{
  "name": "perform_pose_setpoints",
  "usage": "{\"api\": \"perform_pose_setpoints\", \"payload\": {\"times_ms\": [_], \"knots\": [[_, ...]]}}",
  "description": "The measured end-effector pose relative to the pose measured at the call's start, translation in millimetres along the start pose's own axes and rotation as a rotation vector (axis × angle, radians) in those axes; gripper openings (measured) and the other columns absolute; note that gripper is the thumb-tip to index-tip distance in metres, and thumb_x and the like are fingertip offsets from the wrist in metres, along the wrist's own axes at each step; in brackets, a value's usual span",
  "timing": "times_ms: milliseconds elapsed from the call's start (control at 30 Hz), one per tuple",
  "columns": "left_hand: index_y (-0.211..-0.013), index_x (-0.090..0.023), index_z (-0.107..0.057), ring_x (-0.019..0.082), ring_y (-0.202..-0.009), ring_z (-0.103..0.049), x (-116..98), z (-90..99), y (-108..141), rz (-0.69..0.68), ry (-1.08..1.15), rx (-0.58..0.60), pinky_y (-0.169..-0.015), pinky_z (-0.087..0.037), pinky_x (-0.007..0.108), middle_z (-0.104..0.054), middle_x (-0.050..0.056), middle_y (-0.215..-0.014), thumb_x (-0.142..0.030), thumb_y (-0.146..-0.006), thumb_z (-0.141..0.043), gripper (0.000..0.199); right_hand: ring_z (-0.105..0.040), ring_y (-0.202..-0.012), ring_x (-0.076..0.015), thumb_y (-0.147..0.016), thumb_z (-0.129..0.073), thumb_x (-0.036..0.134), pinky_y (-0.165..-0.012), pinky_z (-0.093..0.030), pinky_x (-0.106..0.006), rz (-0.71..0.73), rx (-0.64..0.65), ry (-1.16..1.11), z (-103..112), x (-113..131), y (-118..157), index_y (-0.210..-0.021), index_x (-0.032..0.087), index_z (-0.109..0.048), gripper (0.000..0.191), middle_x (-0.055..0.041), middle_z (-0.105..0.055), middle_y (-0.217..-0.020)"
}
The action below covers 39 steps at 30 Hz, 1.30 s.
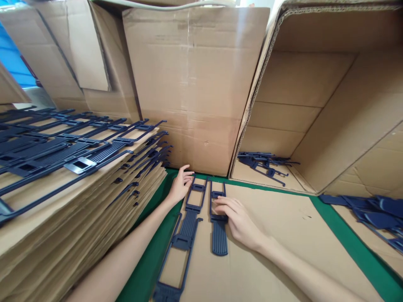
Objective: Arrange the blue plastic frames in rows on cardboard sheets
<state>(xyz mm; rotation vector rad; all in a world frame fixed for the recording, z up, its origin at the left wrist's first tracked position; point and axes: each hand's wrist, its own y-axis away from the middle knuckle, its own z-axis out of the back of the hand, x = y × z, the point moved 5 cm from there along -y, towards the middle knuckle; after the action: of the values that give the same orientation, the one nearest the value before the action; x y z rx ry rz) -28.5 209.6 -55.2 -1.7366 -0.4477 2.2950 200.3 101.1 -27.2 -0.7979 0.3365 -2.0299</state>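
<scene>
Two dark blue plastic pieces, each an open frame with a ribbed part, lie on a flat cardboard sheet. At the far end of the left plastic frame is my left hand, its fingers apart and slightly bent close to the frame's upper corner. My right hand has its fingers closed over the right edge of the right plastic frame; its thumb is hidden. The ribbed end of that frame points toward me. The left piece is longer and runs down to the lower edge of the view.
At left rises a stack of cardboard sheets layered with similar blue frames. An upright carton stands behind my hands. The open box at right holds several frames. More blue pieces lie far right. Green surface shows beneath.
</scene>
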Motion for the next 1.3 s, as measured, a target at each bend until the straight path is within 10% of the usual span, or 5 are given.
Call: {"api": "perform_pose_setpoints", "payload": {"times_ms": [1300], "knots": [[-0.100,-0.017,-0.059,0.021,-0.097,-0.064,-11,-1.6,-1,-0.078,-0.213,0.004,-0.092,-0.050,0.040,-0.064,0.009,-0.106,-0.031,-0.082,-0.048,0.026,-0.046,-0.123,-0.0210,-0.093,-0.044,0.014,-0.103,-0.042,-0.040,-0.064,-0.034,-0.075,-2,-14,-1,-0.097,0.020,-0.062,0.020,-0.0114,-0.051,-0.128]]}}
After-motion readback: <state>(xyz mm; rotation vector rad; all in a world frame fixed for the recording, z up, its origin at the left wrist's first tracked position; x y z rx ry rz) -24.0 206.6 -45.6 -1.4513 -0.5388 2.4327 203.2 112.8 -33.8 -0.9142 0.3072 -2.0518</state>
